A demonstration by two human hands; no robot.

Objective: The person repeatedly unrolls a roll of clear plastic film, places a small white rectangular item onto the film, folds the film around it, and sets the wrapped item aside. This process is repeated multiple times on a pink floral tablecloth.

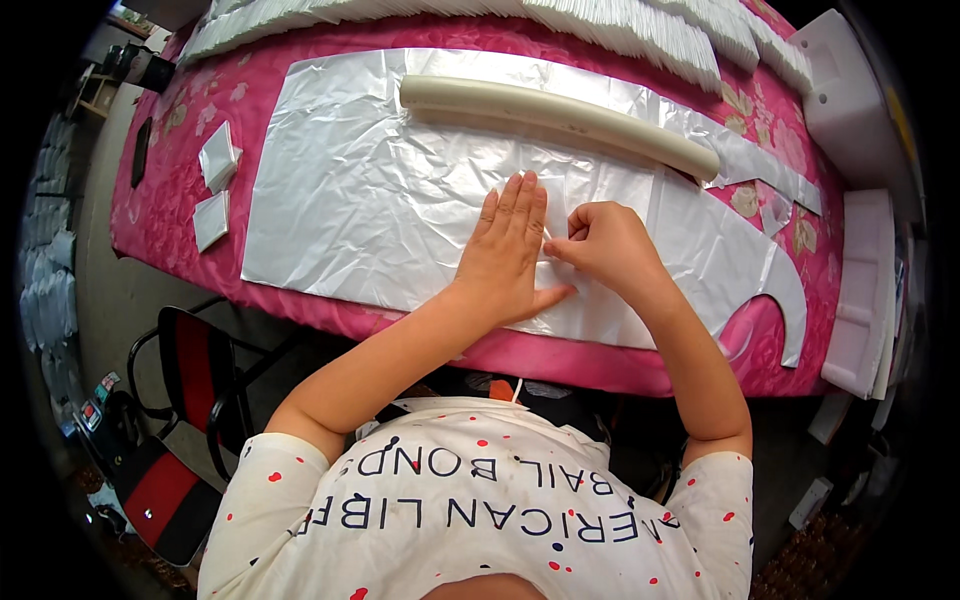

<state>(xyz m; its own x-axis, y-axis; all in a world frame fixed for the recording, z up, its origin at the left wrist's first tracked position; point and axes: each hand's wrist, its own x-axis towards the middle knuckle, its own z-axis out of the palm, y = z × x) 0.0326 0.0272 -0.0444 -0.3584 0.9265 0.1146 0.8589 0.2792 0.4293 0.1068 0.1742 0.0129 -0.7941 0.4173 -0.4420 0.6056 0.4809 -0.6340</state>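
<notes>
1. The pink floral cloth (180, 165) lies under everything; if it slid on its table, the layers above could drift with it.
2. The silvery sheet (330, 190) lies on that cloth, beneath both hands. It is thin-looking and already wrinkled, so uneven pressure could set creases, and a sharp pull could tear it.
3. The pale tube (560, 110) rests across the sheet's far part, beyond the fingers. Being round, it could roll if the sheet were tugged (nothing visible chocks it).
4. The left hand (510, 250) is spread flat, palm down, gripping nothing. If it eased off, the sheet could shift.
5. The right hand (605, 240) has thumb and forefinger brought together; whether material is clamped between them, I cannot tell. A loose pinch could slip.
6. Two white packets (211, 221) sit left of the sheet; a sweeping forearm could scatter them.
</notes>
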